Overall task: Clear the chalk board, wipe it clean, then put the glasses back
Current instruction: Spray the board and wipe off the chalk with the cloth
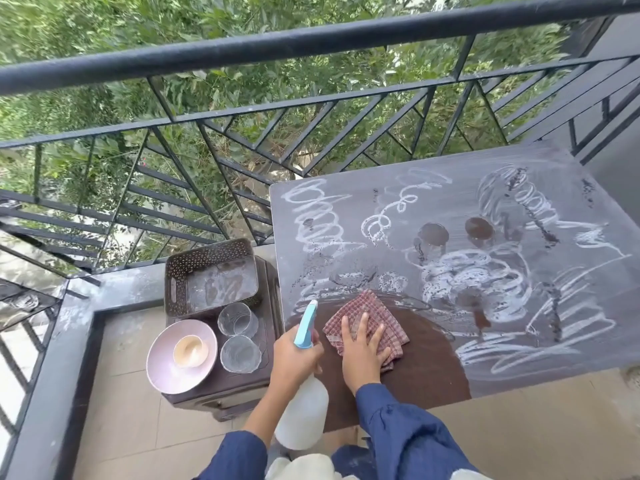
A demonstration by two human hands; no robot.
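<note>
The chalk board [519,209] lies flat as a tabletop, covered in white chalk scribbles, with a wet dark patch near its front left corner. My right hand [363,348] presses flat on a red checked cloth [374,310] inside that wet patch. My left hand [294,358] grips a white spray bottle [303,410] with a blue nozzle, held upright at the board's left edge. Two clear glasses, one [238,320] behind the other [240,353], stand on a low brown stool to the left of the board.
The brown stool [221,396] also carries a perforated brown basket [211,278] and a pink bowl [166,368] with a small cup [190,350] in it. A black metal railing [242,50] fences the balcony, with trees beyond. The floor is tiled.
</note>
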